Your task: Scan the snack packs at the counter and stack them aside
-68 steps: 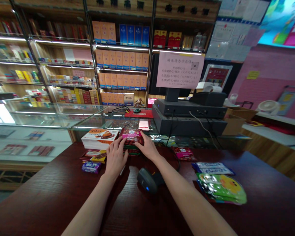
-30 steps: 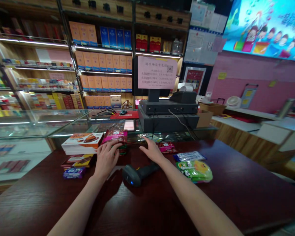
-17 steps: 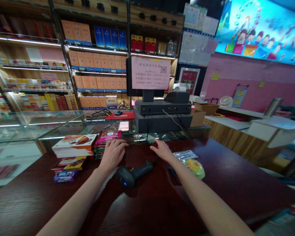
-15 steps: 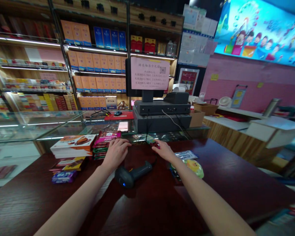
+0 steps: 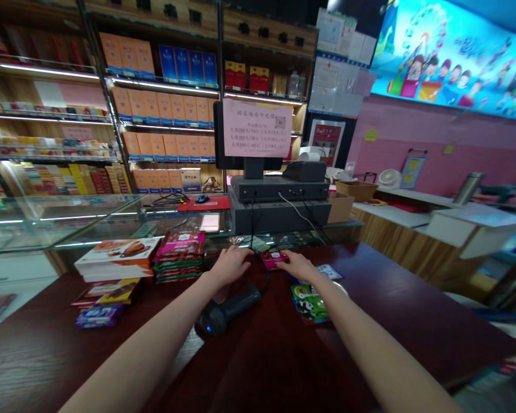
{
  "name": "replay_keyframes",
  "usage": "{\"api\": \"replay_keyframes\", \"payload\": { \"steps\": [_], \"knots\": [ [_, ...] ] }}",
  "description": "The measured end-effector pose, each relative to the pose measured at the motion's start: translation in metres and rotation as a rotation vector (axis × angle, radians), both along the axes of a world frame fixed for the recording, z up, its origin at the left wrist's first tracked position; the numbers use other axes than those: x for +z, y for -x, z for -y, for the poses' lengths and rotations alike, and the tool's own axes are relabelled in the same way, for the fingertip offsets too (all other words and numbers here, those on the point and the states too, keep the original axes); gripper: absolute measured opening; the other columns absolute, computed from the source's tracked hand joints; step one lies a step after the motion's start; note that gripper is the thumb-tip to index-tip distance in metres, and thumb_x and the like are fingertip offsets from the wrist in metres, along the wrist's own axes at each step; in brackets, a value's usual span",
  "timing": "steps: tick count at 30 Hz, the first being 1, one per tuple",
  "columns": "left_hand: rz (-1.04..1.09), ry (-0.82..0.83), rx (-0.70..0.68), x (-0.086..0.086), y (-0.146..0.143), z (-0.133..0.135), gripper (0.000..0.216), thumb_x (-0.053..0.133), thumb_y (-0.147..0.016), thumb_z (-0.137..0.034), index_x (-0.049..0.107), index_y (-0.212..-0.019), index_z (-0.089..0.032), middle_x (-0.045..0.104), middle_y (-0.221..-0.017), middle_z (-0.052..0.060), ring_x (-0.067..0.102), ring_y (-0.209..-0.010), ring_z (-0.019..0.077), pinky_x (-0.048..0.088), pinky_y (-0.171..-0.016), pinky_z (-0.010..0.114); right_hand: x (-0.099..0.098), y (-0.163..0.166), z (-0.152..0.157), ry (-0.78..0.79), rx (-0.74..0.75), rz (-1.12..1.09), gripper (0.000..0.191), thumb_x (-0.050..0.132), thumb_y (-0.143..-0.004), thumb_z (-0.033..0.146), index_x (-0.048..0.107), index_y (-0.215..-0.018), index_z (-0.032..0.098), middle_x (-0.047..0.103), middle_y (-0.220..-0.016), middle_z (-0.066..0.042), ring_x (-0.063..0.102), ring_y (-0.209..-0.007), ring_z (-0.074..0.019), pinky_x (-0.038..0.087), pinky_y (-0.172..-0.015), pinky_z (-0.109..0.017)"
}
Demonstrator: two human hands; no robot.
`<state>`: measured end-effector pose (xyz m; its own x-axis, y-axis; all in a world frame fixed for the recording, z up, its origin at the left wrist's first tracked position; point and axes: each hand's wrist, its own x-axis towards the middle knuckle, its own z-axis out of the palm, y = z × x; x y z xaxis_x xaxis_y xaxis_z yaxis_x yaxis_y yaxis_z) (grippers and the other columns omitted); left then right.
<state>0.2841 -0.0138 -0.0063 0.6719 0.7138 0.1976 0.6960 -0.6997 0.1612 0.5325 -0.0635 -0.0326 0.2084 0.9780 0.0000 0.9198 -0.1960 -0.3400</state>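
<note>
My right hand (image 5: 300, 266) pinches the right end of a small pink snack packet (image 5: 274, 259) at the far side of the dark wooden counter. To the left of that packet, my left hand (image 5: 232, 265) reaches over the counter with nothing in it, fingers stretched out. Below my left hand lies a black barcode scanner (image 5: 227, 310), its blue light on and its cable running back. A stack of pink and green snack packets (image 5: 180, 255) stands left of that hand. Under my right forearm, partly hidden, is a green panda-print package (image 5: 309, 303).
White and orange boxes (image 5: 118, 258) sit at the left, with a yellow packet (image 5: 119, 291) and a purple packet (image 5: 98, 315) in front. Behind the counter stand a glass display case (image 5: 90, 217) and a cash register (image 5: 279, 215).
My left hand has moved right, closer to the pink packet. More of that packet shows beside my right hand, and more of the panda-print package is uncovered. The view has shifted slightly.
</note>
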Motion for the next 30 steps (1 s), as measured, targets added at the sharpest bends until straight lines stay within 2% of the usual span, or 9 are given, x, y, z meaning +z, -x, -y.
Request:
{"api": "replay_keyframes", "payload": {
  "steps": [8, 16, 21, 26, 30],
  "knots": [
    [-0.079, 0.138, -0.015, -0.017, -0.047, -0.018, 0.05, 0.048, -0.091, -0.033, 0.047, -0.141, -0.025, 0.059, -0.14, 0.011, 0.05, -0.134, 0.0315, 0.045, -0.104, 0.052, -0.005, -0.014, -0.006, 0.058, -0.022, 0.003, 0.058, 0.061, -0.087, 0.051, 0.054, -0.139, 0.025, 0.065, -0.134, -0.013, 0.059, -0.124, -0.0351, 0.044, -0.098, -0.049],
    [-0.133, 0.194, 0.035, -0.026, -0.071, -0.027, 0.055, 0.045, -0.094, -0.044, 0.042, -0.144, -0.022, 0.058, -0.141, 0.016, 0.05, -0.135, 0.0334, 0.043, -0.104, 0.053, -0.005, -0.019, -0.008, 0.077, -0.025, -0.017, 0.05, 0.058, -0.089, 0.049, 0.056, -0.134, 0.026, 0.066, -0.132, -0.013, 0.061, -0.123, -0.0345, 0.045, -0.098, -0.049],
    [-0.176, 0.175, 0.066, -0.027, -0.075, -0.028, 0.06, 0.043, -0.093, -0.054, 0.046, -0.141, -0.019, 0.062, -0.136, 0.019, 0.053, -0.131, 0.0363, 0.044, -0.102, 0.053, -0.008, -0.02, -0.011, 0.098, -0.017, -0.023, 0.053, 0.058, -0.088, 0.05, 0.056, -0.134, 0.024, 0.066, -0.131, -0.014, 0.061, -0.122, -0.0346, 0.045, -0.098, -0.049],
    [-0.196, 0.084, 0.085, -0.024, -0.078, -0.028, 0.056, 0.05, -0.091, -0.053, 0.055, -0.132, -0.017, 0.066, -0.128, 0.021, 0.052, -0.13, 0.0369, 0.036, -0.108, 0.054, -0.01, -0.021, -0.012, 0.103, -0.013, -0.032, 0.053, 0.058, -0.088, 0.051, 0.057, -0.133, 0.024, 0.066, -0.13, -0.015, 0.061, -0.122, -0.0359, 0.045, -0.098, -0.05],
    [-0.19, 0.062, 0.085, -0.024, -0.082, -0.028, 0.053, 0.052, -0.09, -0.053, 0.058, -0.128, -0.017, 0.068, -0.124, 0.02, 0.054, -0.128, 0.0364, 0.036, -0.109, 0.053, -0.012, -0.021, -0.013, 0.095, -0.029, -0.049, 0.054, 0.059, -0.087, 0.049, 0.055, -0.135, 0.025, 0.067, -0.13, -0.015, 0.061, -0.122, -0.0353, 0.044, -0.099, -0.051]
  ]
}}
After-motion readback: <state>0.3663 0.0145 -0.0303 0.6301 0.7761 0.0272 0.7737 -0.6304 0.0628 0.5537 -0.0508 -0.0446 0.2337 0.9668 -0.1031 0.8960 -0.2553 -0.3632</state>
